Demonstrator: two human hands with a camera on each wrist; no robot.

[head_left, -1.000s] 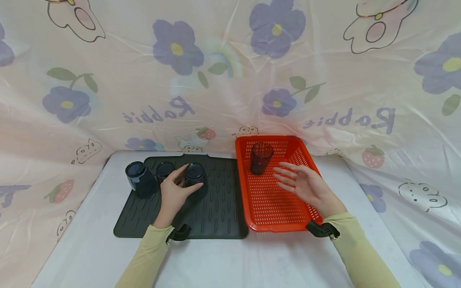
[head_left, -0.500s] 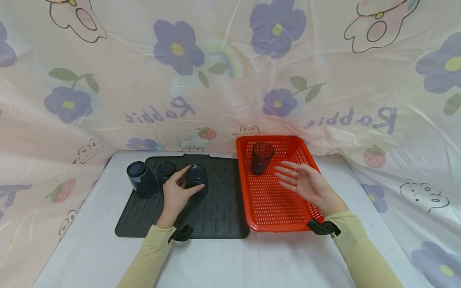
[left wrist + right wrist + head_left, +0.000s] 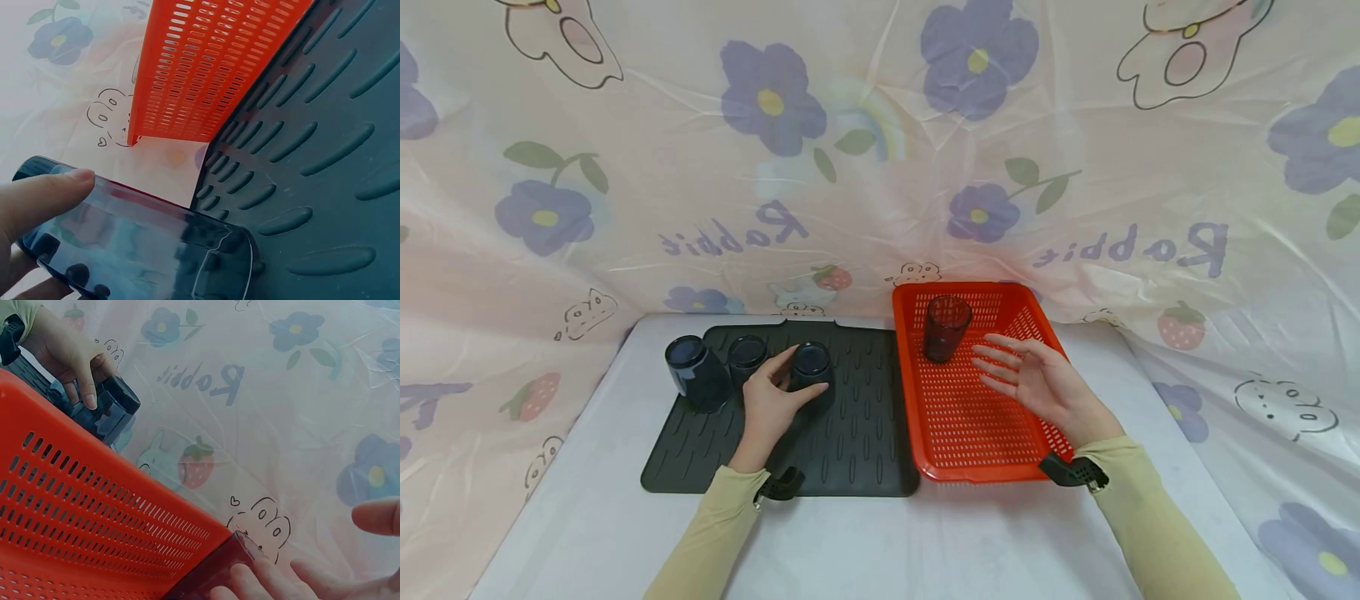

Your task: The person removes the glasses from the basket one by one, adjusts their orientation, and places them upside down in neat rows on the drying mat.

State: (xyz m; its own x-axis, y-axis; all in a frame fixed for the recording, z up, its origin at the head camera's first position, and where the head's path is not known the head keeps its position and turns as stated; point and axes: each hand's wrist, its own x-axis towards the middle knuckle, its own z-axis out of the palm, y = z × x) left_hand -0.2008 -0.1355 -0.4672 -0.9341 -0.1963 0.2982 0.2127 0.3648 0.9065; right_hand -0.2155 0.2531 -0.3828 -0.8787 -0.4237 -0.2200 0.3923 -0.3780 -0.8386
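My left hand [image 3: 769,402] grips a dark blue tumbler [image 3: 811,367] standing upside down on the black ribbed mat [image 3: 857,433]; its thumb [image 3: 44,197] lies on the tumbler [image 3: 144,244]. Two more dark tumblers [image 3: 695,372] stand upside down to its left. My right hand [image 3: 1033,383] hovers open, fingers spread, over the red perforated basket [image 3: 970,433], just right of a dark red tumbler [image 3: 945,327] standing upright in the basket's far left corner. In the right wrist view the fingertips [image 3: 247,578] are close to that tumbler [image 3: 212,572].
A flowered plastic sheet [image 3: 880,150] walls in the white table [image 3: 865,542] at the back and both sides. Mat and basket lie side by side, edges touching. Bare table lies in front of them.
Almost nothing: the left hand has stayed around the tumbler, and the right hand has edged slightly farther in over the basket.
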